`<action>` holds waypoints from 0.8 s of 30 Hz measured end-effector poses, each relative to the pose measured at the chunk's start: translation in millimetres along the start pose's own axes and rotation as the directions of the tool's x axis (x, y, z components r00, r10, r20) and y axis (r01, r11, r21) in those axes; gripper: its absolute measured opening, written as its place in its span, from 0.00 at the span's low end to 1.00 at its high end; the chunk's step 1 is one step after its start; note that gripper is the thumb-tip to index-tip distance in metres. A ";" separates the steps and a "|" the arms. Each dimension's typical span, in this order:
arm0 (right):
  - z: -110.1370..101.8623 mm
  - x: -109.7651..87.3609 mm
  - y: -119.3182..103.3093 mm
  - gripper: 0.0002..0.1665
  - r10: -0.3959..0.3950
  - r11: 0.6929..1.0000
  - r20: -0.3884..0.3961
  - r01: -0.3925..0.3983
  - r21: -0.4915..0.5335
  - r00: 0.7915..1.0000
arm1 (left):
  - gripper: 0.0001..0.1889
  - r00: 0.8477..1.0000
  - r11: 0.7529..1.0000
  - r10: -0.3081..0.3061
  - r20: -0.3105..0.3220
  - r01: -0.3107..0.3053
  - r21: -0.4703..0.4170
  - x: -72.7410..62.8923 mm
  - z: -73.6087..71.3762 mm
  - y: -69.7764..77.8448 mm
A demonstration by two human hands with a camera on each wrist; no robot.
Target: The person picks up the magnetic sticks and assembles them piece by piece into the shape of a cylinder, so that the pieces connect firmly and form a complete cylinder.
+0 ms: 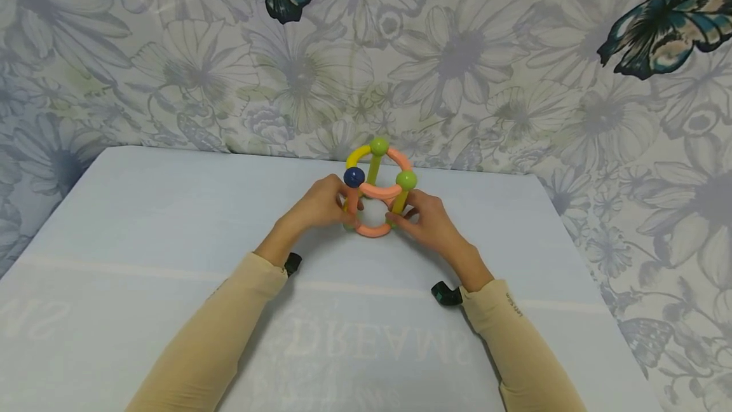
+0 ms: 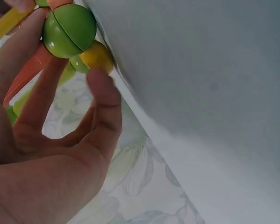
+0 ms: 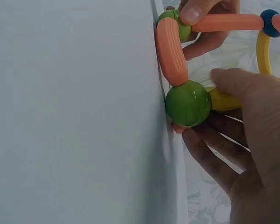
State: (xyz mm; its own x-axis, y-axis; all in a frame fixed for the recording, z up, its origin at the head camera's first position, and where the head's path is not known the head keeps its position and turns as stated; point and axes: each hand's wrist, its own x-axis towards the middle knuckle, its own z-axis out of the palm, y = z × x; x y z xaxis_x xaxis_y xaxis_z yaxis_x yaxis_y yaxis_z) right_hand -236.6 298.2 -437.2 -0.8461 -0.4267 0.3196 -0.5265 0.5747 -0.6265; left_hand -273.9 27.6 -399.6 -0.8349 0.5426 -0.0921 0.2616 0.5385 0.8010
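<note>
A cage-like rod-and-ball building toy [image 1: 380, 192] stands on the table towards its far edge. Curved orange and yellow rods join its green balls and a dark blue ball [image 1: 354, 177]. From the left, my left hand [image 1: 323, 202] grips the toy's lower corner, thumb and fingers about the green ball [image 2: 69, 31] and the foot of an orange upright rod. On the opposite side, my right hand [image 1: 429, 218] holds the base of a yellow upright rod [image 3: 225, 100], just above another green ball [image 3: 188, 103]. Its lower fingers are spread beneath that ball in the right wrist view.
The pale table [image 1: 171, 208] carries faint mirrored lettering near the front. Close behind its far edge rises a wall [image 1: 457, 81] with flower and butterfly patterns. Black wrist cameras [image 1: 446, 294] hang at both sleeve cuffs.
</note>
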 end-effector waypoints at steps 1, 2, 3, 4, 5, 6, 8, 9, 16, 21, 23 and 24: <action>0.2 0.3 -0.8 0.09 -0.004 1.000 0.001 0.004 0.002 1.000 | 0.11 1.000 1.000 0.003 -0.012 -0.003 -0.014 -0.2 -0.2 0.0; 0.3 0.5 -1.5 0.09 -0.005 1.000 0.001 0.005 0.007 1.000 | 0.12 1.000 1.000 0.007 -0.020 -0.007 -0.028 -0.3 -0.7 -0.6; 0.5 0.6 -2.0 0.10 -0.005 1.000 0.001 0.005 0.010 1.000 | 0.12 1.000 0.999 0.009 -0.024 -0.010 -0.041 -0.3 -1.2 -1.2; 0.7 0.8 -2.4 0.10 -0.002 1.000 0.000 0.002 0.013 1.000 | 0.12 1.000 0.998 0.009 -0.026 -0.010 -0.056 -0.4 -1.7 -1.8; 0.9 0.7 -2.7 0.10 0.001 1.000 -0.002 -0.001 0.013 1.000 | 0.10 1.000 0.998 0.008 -0.025 -0.009 -0.068 -0.5 -2.2 -2.8; 1.0 0.7 -2.8 0.10 0.006 1.000 -0.003 -0.006 0.012 1.000 | 0.08 1.000 0.997 0.007 -0.019 -0.008 -0.077 -0.5 -2.4 -3.8; 1.7 0.2 -2.4 0.09 0.016 1.000 -0.007 -0.016 0.006 1.000 | 0.06 1.000 0.996 0.005 -0.013 -0.006 -0.093 -0.3 -2.6 -5.1; 2.0 0.0 -2.2 0.09 0.021 1.000 -0.009 -0.021 0.004 1.000 | 0.07 1.000 0.995 0.004 -0.012 -0.005 -0.095 -0.3 -2.7 -5.5; 4.3 -1.5 -2.9 0.10 0.053 0.999 -0.029 -0.053 -0.002 0.998 | 0.09 0.999 0.995 0.035 -0.015 -0.036 -0.097 -0.3 -3.2 -7.8; 5.8 -3.3 -4.4 0.10 0.059 0.998 -0.054 -0.059 0.004 0.997 | 0.08 0.998 0.994 0.060 -0.014 -0.061 -0.088 -0.4 -3.3 -8.0; 6.0 -2.5 -5.3 0.10 0.045 0.999 -0.068 -0.045 0.007 0.997 | 0.07 0.998 0.994 0.064 -0.008 -0.065 -0.089 -1.1 -4.5 -8.5; 5.8 -1.8 -6.0 0.10 0.042 0.999 -0.079 -0.042 0.010 0.996 | 0.07 0.998 0.994 0.069 -0.002 -0.069 -0.086 -1.5 -5.5 -8.9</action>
State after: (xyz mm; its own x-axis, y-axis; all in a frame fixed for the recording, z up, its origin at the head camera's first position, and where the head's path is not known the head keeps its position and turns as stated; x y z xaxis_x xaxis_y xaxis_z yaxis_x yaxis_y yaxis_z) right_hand -231.4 291.5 -438.1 -0.8715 -0.3458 0.3478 -0.4901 0.5852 -0.6461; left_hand -277.6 18.4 -403.4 -0.8158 0.5773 -0.0351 0.2763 0.4423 0.8533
